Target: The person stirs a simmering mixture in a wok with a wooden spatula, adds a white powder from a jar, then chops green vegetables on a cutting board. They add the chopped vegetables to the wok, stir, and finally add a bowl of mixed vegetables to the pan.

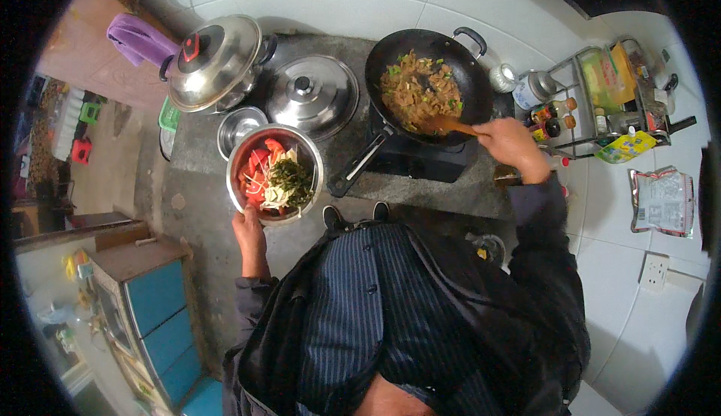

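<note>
My left hand [249, 232] grips the near rim of a steel bowl [316, 183] and holds it up beside the counter's front edge. Inside the bowl lie red tomato pieces [257, 170], pale strips [281, 191] and a heap of dark green shreds [291, 178]. My right hand [511, 144] is closed around the handle of a wooden spatula [449, 125]. The spatula's blade rests in a black wok [475, 89], among browned food with green bits [420, 89]. Under the wok stands a black stove [420, 162]; the wok's long handle [360, 168] points toward me.
Left of the wok are a steel lid [314, 89], a small steel bowl [234, 132] and a lidded steel pot [214, 78]. On the right stand a jar [502, 78], sauce bottles [554, 116] and a wire rack [578, 78] with packets. A blue-fronted cabinet [159, 303] sits at lower left.
</note>
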`<state>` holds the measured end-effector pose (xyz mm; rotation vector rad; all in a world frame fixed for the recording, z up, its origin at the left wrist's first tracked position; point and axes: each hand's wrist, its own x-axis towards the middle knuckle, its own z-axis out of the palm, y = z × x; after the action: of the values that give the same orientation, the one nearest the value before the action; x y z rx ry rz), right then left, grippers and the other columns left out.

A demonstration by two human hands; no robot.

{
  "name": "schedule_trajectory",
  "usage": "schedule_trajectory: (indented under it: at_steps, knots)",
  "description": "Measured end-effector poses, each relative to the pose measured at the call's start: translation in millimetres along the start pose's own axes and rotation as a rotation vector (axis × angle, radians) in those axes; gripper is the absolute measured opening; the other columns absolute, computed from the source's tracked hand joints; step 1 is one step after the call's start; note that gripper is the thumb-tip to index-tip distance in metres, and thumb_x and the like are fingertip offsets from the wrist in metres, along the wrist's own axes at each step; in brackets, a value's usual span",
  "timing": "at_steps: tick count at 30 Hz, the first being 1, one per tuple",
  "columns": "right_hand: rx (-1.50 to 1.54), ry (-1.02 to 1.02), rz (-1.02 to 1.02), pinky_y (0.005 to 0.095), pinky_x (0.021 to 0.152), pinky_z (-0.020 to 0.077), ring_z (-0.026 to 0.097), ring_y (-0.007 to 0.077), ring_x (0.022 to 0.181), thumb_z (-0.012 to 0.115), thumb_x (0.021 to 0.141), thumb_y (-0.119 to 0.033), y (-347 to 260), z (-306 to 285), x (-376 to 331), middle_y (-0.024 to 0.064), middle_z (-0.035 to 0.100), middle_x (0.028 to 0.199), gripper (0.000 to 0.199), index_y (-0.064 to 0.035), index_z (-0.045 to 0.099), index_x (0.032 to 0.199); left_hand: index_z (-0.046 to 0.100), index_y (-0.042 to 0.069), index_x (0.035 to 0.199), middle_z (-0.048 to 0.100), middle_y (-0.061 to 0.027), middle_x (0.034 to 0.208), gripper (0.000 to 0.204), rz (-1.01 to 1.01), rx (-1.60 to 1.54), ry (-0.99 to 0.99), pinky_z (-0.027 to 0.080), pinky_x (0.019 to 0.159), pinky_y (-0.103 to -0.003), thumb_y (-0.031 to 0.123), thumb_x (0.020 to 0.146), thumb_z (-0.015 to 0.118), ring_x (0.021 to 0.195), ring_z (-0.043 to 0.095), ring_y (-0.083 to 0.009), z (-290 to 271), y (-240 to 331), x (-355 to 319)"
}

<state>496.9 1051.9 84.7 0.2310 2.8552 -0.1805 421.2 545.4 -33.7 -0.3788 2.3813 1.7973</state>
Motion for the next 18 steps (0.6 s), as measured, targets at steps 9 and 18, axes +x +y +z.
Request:
schedule_trajectory:
  at_steps: [9,18]
  knots:
    - [0.045,0.215,0.053,0.0458,0.070,0.0498,0.062,0.0348,0.080,0.058,0.081,-0.027,-20.2,24.1,75.3,0.0136,0.065,0.083,0.024,-0.0241,0.068,0.104,0.058,-0.007,0.098,0.061,-0.0054,0.080,0.030,-0.004,-0.076,-0.015,0.042,0.057,-0.026,0.018,0.092,0.044,0.066,0.053,-0.0105,-3.5,-16.1,8.9]
    - [-0.157,0.142,0.056,0.0453,0.066,0.0491,0.062,0.0337,0.077,0.060,0.081,-0.024,48.2,-21.9,-11.5,0.0129,0.065,0.081,0.024,-0.0214,0.067,0.104,0.058,-0.006,0.094,0.059,-0.0035,0.077,0.028,0.006,-0.073,0.016,0.038,0.052,-0.024,0.019,0.093,0.045,0.061,0.049,-0.0085,-2.1,-17.6,5.7]
